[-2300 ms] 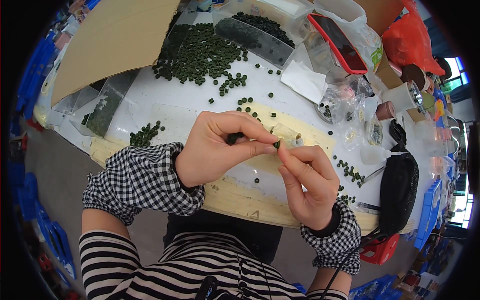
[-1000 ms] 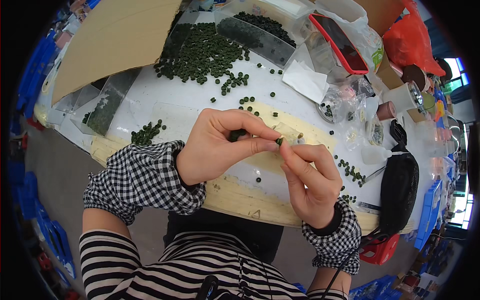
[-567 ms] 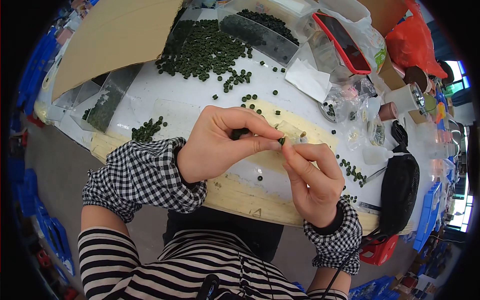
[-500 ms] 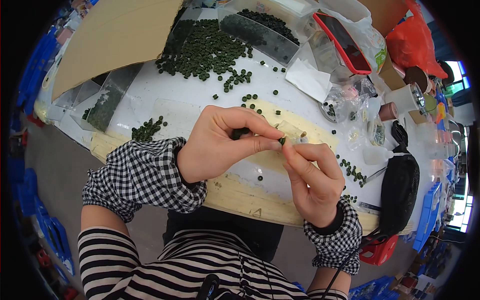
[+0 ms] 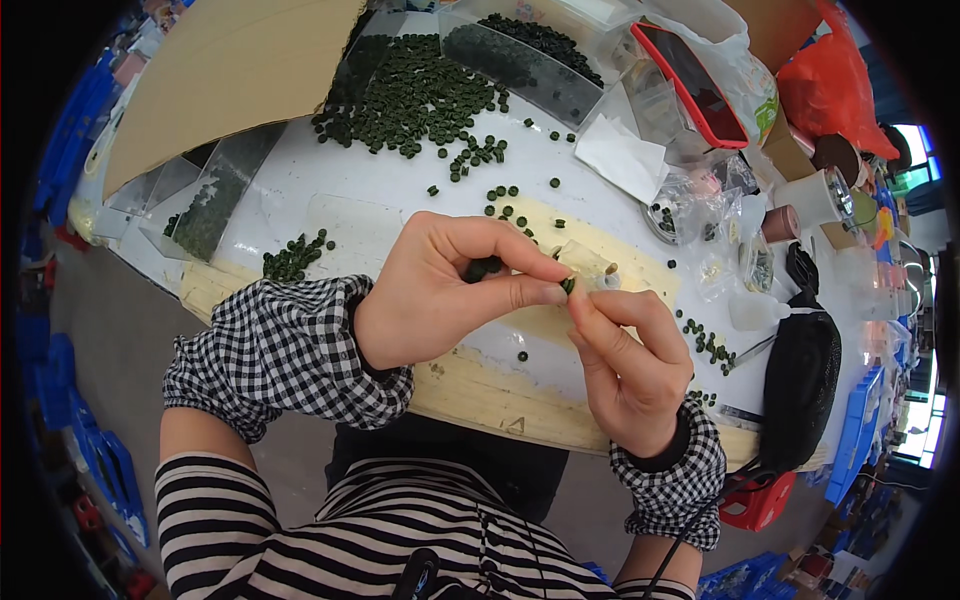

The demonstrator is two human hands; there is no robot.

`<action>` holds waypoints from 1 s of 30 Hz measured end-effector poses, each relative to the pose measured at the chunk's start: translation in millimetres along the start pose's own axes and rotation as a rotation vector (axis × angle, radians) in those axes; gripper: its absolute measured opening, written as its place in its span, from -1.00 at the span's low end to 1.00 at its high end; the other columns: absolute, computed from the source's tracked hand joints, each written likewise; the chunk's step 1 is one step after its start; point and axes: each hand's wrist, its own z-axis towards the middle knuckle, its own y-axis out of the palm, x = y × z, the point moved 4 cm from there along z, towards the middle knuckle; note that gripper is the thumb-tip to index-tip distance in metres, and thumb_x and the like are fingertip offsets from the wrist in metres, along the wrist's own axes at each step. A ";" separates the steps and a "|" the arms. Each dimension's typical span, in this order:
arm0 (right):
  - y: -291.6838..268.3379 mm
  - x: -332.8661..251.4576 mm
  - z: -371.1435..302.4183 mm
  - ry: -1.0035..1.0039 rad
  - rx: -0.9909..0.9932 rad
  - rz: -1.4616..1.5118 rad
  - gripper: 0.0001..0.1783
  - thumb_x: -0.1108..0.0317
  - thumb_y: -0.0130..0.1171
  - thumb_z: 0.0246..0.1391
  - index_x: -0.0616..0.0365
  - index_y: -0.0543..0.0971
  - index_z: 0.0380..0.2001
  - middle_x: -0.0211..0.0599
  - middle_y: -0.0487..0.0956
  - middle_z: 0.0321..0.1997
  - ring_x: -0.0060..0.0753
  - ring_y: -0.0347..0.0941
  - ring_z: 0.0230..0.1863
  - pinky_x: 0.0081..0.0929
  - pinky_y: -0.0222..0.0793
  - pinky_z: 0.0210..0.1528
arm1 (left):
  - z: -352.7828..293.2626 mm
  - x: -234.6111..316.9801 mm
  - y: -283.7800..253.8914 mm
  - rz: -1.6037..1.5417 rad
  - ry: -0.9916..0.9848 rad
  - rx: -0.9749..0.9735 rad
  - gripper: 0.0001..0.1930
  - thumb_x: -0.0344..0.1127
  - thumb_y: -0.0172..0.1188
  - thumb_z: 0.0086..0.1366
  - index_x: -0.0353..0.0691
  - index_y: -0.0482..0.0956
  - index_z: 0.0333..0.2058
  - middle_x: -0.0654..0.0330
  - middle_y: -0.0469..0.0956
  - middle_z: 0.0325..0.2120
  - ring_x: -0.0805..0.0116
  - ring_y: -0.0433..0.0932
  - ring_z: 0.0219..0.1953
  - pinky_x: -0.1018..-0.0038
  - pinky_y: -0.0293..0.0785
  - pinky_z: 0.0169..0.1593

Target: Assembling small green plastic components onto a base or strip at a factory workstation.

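My left hand [image 5: 440,290] and my right hand [image 5: 625,365] meet above the table's front edge, fingertips touching. Between them is pinched a small dark green bead [image 5: 568,285]. More dark green beads [image 5: 483,268] sit inside the curl of my left fingers. Both wrists wear black-and-white checked cuffs. A big heap of the same green beads [image 5: 410,95] lies on the white table [image 5: 350,215] farther back, and a smaller cluster [image 5: 292,258] lies left of my left hand.
Clear plastic bags of beads [image 5: 520,55] and a cardboard sheet [image 5: 225,75] lie at the back. A red-framed flat object [image 5: 690,85], small cups [image 5: 810,195], a black pouch [image 5: 805,375] and an orange bag [image 5: 835,70] crowd the right side. Loose beads [image 5: 705,345] dot the table.
Both hands stay joined at the fingertips with almost no shift. The view has tilted slightly, nothing was picked up or dropped.
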 end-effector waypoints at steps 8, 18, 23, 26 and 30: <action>1.4 1.1 -0.4 -0.069 -0.012 -0.059 -0.49 0.68 0.28 -0.33 0.23 0.63 -0.15 -0.34 0.53 -0.31 -0.39 0.40 -0.45 -0.53 0.36 -0.44 | -0.4 -2.5 -0.5 -0.039 -0.106 -0.011 -0.88 -0.60 0.25 0.15 -0.36 0.62 -0.30 0.16 0.61 -0.35 0.51 0.56 -0.30 0.63 0.48 -0.17; 0.7 1.9 -1.3 -0.153 -0.008 -0.141 -0.50 0.67 0.28 -0.35 0.26 0.63 -0.17 -0.30 0.54 -0.28 -0.39 0.40 -0.51 -0.52 0.35 -0.50 | 0.4 -1.7 0.4 -0.053 -0.139 -0.013 -0.89 -0.58 0.25 0.16 -0.36 0.62 -0.31 0.17 0.62 -0.36 0.53 0.56 -0.30 0.62 0.47 -0.15; 1.8 2.8 -0.5 -0.133 0.003 -0.118 -0.48 0.68 0.27 -0.36 0.25 0.62 -0.15 -0.30 0.54 -0.29 -0.40 0.40 -0.50 -0.52 0.35 -0.50 | -0.5 -4.4 -1.8 -0.040 -0.130 -0.011 -0.87 -0.57 0.25 0.17 -0.36 0.61 -0.28 0.18 0.62 -0.34 0.55 0.55 -0.29 0.63 0.47 -0.16; -1.1 2.3 -0.9 -0.090 0.020 -0.085 -0.47 0.70 0.27 -0.34 0.24 0.62 -0.13 -0.31 0.53 -0.29 -0.40 0.40 -0.50 -0.53 0.35 -0.48 | 1.4 -2.2 0.6 -0.040 -0.099 -0.013 -0.85 -0.57 0.25 0.17 -0.36 0.60 -0.25 0.22 0.60 -0.36 0.61 0.49 -0.35 0.67 0.42 -0.23; -2.9 0.9 0.3 -0.067 0.033 -0.026 -0.47 0.70 0.27 -0.29 0.23 0.61 -0.10 -0.31 0.54 -0.29 -0.42 0.40 -0.49 -0.55 0.35 -0.47 | -0.3 4.2 3.7 -0.053 -0.075 -0.008 -0.80 -0.56 0.25 0.17 -0.35 0.61 -0.20 0.27 0.58 -0.39 0.67 0.37 -0.45 0.70 0.32 -0.32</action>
